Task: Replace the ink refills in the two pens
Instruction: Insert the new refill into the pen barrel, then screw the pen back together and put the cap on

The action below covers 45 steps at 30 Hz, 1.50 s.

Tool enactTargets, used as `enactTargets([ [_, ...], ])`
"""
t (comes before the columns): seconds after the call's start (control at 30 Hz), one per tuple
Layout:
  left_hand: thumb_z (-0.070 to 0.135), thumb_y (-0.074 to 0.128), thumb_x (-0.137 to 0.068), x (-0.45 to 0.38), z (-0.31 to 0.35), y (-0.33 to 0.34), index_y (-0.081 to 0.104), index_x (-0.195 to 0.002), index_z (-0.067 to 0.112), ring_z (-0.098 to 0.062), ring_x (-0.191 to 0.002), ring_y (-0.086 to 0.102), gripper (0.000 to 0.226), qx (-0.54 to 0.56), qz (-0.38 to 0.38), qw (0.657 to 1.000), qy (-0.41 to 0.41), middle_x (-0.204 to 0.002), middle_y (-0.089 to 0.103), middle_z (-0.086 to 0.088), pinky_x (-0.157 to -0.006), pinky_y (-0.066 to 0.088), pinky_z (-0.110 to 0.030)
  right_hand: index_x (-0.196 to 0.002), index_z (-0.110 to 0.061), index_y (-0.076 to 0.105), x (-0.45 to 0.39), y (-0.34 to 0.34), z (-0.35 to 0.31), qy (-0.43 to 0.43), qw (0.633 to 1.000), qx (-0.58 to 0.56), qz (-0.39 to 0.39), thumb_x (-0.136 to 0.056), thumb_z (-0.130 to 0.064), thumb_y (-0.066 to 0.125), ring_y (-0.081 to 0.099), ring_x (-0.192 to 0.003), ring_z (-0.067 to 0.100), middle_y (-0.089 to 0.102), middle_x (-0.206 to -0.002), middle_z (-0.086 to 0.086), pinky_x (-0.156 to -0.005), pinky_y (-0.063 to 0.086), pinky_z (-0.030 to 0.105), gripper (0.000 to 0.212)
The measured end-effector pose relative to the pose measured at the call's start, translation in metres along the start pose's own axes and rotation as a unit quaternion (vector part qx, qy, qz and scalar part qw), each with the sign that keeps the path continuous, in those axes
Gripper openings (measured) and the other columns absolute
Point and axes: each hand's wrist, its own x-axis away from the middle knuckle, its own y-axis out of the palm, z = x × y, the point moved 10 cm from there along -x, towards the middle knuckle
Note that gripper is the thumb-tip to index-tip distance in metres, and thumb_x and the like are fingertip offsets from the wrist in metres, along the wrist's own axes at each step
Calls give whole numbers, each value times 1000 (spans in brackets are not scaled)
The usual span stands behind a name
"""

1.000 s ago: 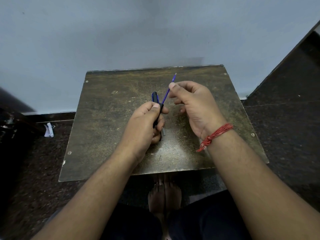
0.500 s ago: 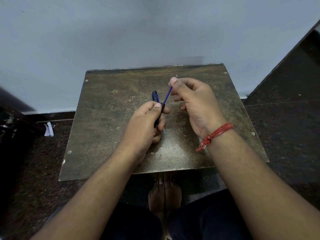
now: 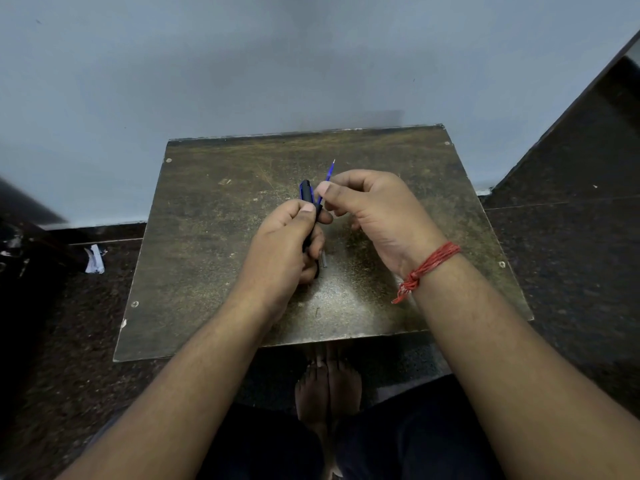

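Left hand (image 3: 282,244) grips dark pen barrel (image 3: 307,192) above desk (image 3: 207,237), open end toward right hand (image 3: 370,209). Right hand pinches blue refill (image 3: 329,173) near tip, likely for fine alignment into barrel.

Your tabletop (image 3: 214,237): worn board, scuffed, dull sheen near front edge, metal screw heads at corners. Pen barrel (image 3: 307,192) in your left hand (image 3: 280,251): dark glossy plastic. Refill (image 3: 329,172): thin blue plastic, metal tip. Your wrist thread (image 3: 429,265): red twisted cord, matt. Floor (image 3: 571,271): dark speckled stone, smooth. Wall (image 3: 242,64): matt paint.
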Motion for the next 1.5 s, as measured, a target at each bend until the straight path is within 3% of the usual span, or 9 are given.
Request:
enactTargets([
  [0.13, 23, 40, -109, -1, 1, -5, 62, -90, 14, -6, -40, 27, 30, 9, 12, 1000, 5, -53, 46, 4, -42, 19, -20, -89, -24, 73, 0, -33, -13, -31, 988, 137, 65, -90, -43, 69, 63, -74, -3, 70, -80, -14, -67, 45, 17, 19],
  [0.23, 22, 40, -109, -2, 0, -8, 63, -90, 15, -8, -42, 26, 31, 8, 16, 1000, 7, -53, 46, 4, -43, 18, -21, -88, -28, 69, 4, -70, -28, -43, 946, 288, 142, -92, -39, 67, 62, -76, 1, 66, -81, -14, -61, 43, 15, 12],
  [0.43, 22, 39, -109, -2, -1, -8, 62, -91, 14, -9, -43, 24, 31, 2, 17, 1000, 7, -52, 46, 5, -45, 15, -26, -85, -27, 63, 8, -59, -21, 16, 842, 538, 47, -91, -39, 65, 61, -83, 20, 65, -85, -5, -71, 47, 32, 14],
  [0.87, 21, 40, -108, -3, 0, -7, 61, -90, 14, -7, -41, 26, 29, 12, 14, 1000, 14, -52, 46, 5, -43, 18, -20, -85, -14, 56, 6, -48, 3, 80, 766, 638, -7, -92, -40, 61, 58, -79, 29, 59, -87, 6, -69, 45, 33, 27],
  [0.93, 25, 42, -106, -3, -1, -6, 63, -89, 16, -7, -41, 27, 28, 14, 10, 1000, 16, -52, 47, 5, -42, 20, -20, -81, -17, 59, 5, -43, -4, 51, 801, 596, 16, -89, -41, 61, 61, -77, 23, 64, -85, 0, -64, 43, 31, 25],
  [1.03, 32, 45, -100, -3, -2, -5, 64, -87, 19, -6, -40, 29, 27, 13, 4, 1000, 19, -53, 48, 5, -41, 22, -20, -75, -26, 65, 9, -45, -30, -33, 916, 383, 115, -83, -42, 65, 61, -65, 4, 66, -70, -11, -54, 45, 24, 18],
  [1.13, 34, 44, -99, -4, -3, -3, 64, -88, 19, -5, -39, 29, 27, 6, -3, 1000, 19, -54, 48, 5, -39, 24, -19, -78, -22, 67, 10, -43, -29, -48, 975, 166, 143, -86, -31, 69, 65, -60, 9, 73, -72, -2, -52, 48, 25, 12],
  [1.3, 38, 44, -98, -3, -3, 1, 64, -90, 18, -4, -39, 32, 29, -24, -13, 999, 24, -53, 48, 6, -38, 27, -19, -87, -17, 65, 7, -43, -11, -6, 986, -58, 156, -90, -20, 65, 61, -54, 6, 77, -77, 0, -41, 40, 21, 5],
  [1.5, 41, 43, -97, -2, -4, 6, 64, -88, 22, -4, -39, 32, 30, -47, -29, 998, 24, -53, 48, 6, -39, 27, -20, -86, -18, 66, 5, -52, -5, 2, 976, -135, 173, -92, -19, 64, 59, -54, 7, 76, -82, 1, -41, 39, 21, 7],
])
